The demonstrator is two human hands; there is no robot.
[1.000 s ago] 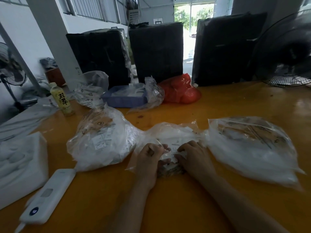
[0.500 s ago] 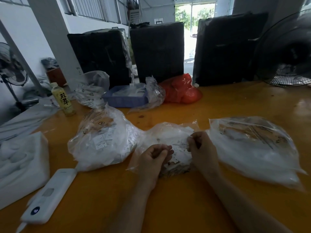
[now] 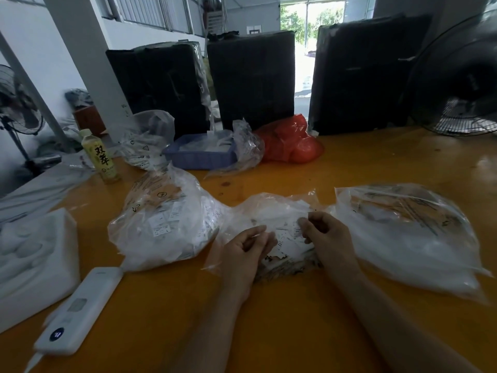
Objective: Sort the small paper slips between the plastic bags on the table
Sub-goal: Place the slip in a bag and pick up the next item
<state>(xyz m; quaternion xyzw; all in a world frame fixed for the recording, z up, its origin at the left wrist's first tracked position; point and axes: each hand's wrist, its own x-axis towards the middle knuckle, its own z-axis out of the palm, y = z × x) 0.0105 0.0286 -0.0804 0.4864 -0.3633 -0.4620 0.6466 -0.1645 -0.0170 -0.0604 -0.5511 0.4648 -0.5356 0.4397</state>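
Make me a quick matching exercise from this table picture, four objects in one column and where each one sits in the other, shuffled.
Things:
1. drink bottle
2. red bag
3. blue tray
4. white remote-like device

Places:
A. near left corner, by the foam block
B. back of the table, right of the blue tray
C. far left edge of the table
D. back centre, behind the clear bags

Pairs: 1-C, 2-B, 3-D, 4-A

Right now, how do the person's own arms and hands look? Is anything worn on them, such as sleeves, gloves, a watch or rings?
Both arms are bare as far as the picture shows: no sleeve reaches either forearm. The left hand and the right hand wear no gloves. No watch, bracelet or ring shows on the wrists or fingers in view. The nails look short and plain.
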